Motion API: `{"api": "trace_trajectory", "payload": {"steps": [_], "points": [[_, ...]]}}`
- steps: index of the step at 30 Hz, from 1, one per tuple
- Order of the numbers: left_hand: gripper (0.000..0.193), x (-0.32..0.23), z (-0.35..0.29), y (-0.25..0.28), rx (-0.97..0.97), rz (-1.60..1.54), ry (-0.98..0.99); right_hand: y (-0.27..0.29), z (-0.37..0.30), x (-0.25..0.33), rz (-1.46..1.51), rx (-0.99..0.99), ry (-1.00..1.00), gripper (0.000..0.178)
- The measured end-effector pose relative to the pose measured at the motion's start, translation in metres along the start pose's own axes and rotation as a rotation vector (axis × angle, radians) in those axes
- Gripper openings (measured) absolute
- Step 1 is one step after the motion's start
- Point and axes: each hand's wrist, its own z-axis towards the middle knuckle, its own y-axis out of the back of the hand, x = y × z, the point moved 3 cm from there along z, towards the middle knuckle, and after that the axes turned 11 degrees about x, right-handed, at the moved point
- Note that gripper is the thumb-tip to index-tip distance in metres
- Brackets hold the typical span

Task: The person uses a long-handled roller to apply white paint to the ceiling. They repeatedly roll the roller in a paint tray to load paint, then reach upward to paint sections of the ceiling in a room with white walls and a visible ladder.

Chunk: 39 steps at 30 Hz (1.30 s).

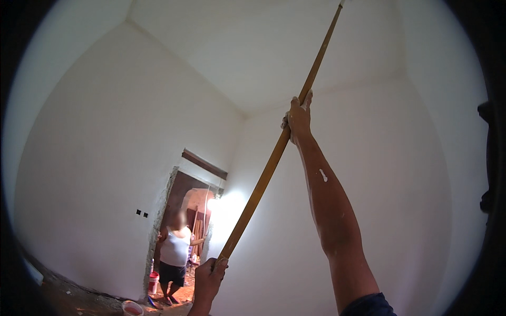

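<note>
A long yellow-brown pole [262, 187] slants up from the lower middle toward the ceiling, its far tip near the top edge. High on it, my right hand [299, 120] is closed around the shaft with the arm stretched up; white smears mark the fingers and forearm. My left hand [209, 277] grips the pole's lower end, near the bottom of the view. Whatever the upper end carries is cut off by the frame, so I cannot tell what it is.
Pale walls [100, 158] meet a pale ceiling [226, 47]. A person in a white top [175, 248] stands in a rough-edged doorway [169, 195] beside a bright lamp [213, 203]. A red bucket [153, 283] stands there; another bucket [132, 308] sits on the floor nearer me.
</note>
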Motion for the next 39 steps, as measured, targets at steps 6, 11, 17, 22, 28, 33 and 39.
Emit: {"api": "trace_trajectory", "payload": {"steps": [6, 11, 17, 22, 28, 33, 39], "points": [[0.043, -0.006, 0.016, 0.006, -0.029, 0.13, 0.015, -0.002, 0.014, -0.014, 0.057, 0.003, 0.002, 0.071], [0.044, -0.01, 0.013, 0.013, -0.041, 0.117, -0.019, -0.008, 0.016, -0.015, 0.082, 0.007, -0.013, 0.072], [0.042, -0.01, 0.007, 0.017, -0.077, 0.11, -0.015, -0.016, 0.018, -0.015, 0.083, 0.008, -0.01, 0.072], [0.04, -0.01, 0.003, 0.017, -0.067, 0.067, -0.018, -0.019, 0.021, -0.018, 0.108, 0.017, -0.033, 0.072], [0.046, -0.019, 0.0, 0.021, -0.099, 0.126, 0.027, -0.02, 0.02, -0.018, 0.142, 0.015, 0.008, 0.074], [0.041, -0.017, -0.009, 0.015, -0.11, -0.051, 0.063, -0.02, 0.025, -0.022, 0.11, 0.002, -0.006, 0.073], [0.037, -0.001, -0.014, 0.021, -0.046, -0.031, 0.141, -0.022, 0.034, -0.026, 0.101, -0.025, -0.024, 0.073]]}}
